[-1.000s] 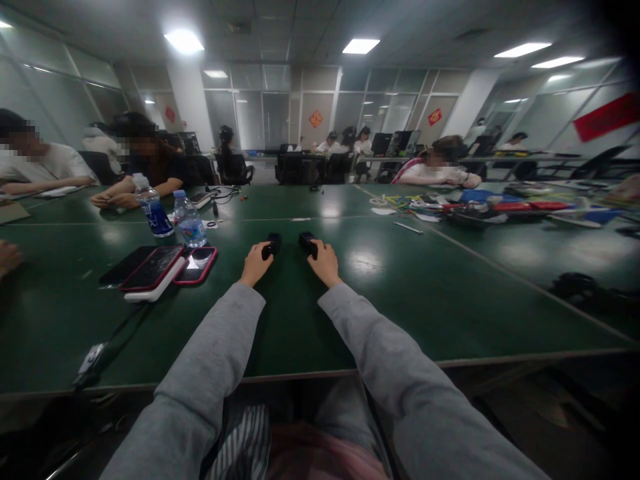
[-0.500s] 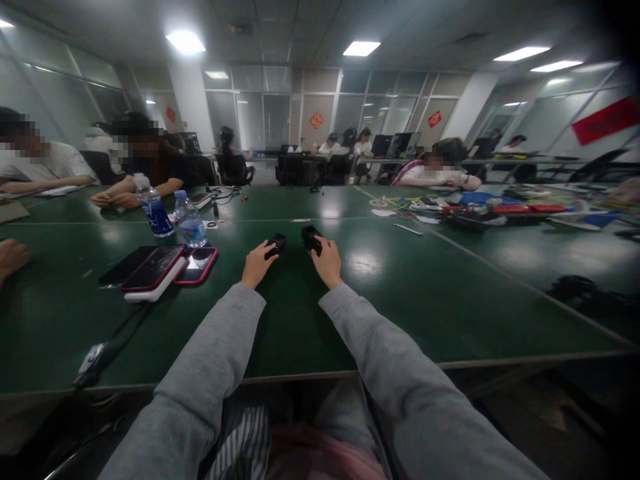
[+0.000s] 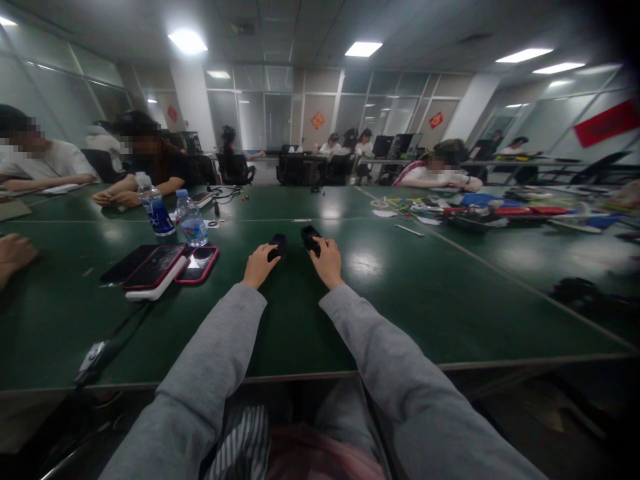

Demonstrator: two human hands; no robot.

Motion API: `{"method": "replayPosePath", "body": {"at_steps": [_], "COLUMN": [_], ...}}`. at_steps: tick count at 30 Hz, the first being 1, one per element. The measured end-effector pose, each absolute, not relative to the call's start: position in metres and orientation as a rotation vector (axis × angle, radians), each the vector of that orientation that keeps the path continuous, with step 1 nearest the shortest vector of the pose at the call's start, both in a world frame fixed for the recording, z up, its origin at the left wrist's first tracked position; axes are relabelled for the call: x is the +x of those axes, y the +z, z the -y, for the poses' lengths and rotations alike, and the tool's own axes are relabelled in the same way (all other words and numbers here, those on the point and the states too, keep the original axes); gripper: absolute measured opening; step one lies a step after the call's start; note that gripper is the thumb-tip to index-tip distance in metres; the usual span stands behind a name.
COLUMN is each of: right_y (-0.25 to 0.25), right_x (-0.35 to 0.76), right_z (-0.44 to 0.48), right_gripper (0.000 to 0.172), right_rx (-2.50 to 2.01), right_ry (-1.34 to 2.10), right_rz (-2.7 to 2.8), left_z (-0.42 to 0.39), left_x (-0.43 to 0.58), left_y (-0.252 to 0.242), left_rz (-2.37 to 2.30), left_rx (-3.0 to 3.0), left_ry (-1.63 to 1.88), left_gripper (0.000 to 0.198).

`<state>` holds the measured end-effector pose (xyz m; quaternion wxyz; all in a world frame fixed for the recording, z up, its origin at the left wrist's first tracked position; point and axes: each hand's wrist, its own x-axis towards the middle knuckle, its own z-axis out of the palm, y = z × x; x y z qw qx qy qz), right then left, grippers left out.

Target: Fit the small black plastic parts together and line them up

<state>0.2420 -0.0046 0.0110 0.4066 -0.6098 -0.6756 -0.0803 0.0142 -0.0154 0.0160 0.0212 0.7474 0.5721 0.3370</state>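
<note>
My left hand is closed around a small black device, its thumb and fingers along the near side. Just to the right, my right hand grips a second small black device, which has a dark, glossy face on top. The two devices are side by side at the green tabletop, with a narrow gap between them. Their exact kind is too dark and small to make out, and my fingers cover their near ends.
To the left lie a pink-edged phone and stacked devices, with two bottles behind. A cable runs toward the front edge. Cables and tools are heaped at right. A co-worker's hand is at the left edge.
The device in my left hand is turned slightly, and that hand has shifted a little. My right hand stays nearly still. The co-worker's hand at the left edge reaches slightly further in.
</note>
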Motion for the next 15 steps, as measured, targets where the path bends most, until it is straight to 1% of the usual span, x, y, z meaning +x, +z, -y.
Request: {"method": "replayPosePath", "body": {"at_steps": [5,7,15], "right_y": [0.006,0.005,0.004], "right_x": [0.249,0.251,0.255], "right_z": [0.002,0.001,-0.001], "right_gripper": [0.043,0.044,0.042], "right_rx": [-1.670,-1.688,-1.795], "right_ry": [-0.024,-0.003,-0.114], "right_rz": [1.765,1.792,1.675], "left_z": [0.018,0.017,0.017], "left_x": [0.015,0.015,0.018], "left_y": [0.017,0.017,0.023], "left_rz": [-1.803,-1.802,-1.808], "left_rx": [2.324,2.326,2.279], "left_ry": [0.993,1.005,1.381], "left_gripper": [0.045,0.045,0.041]}}
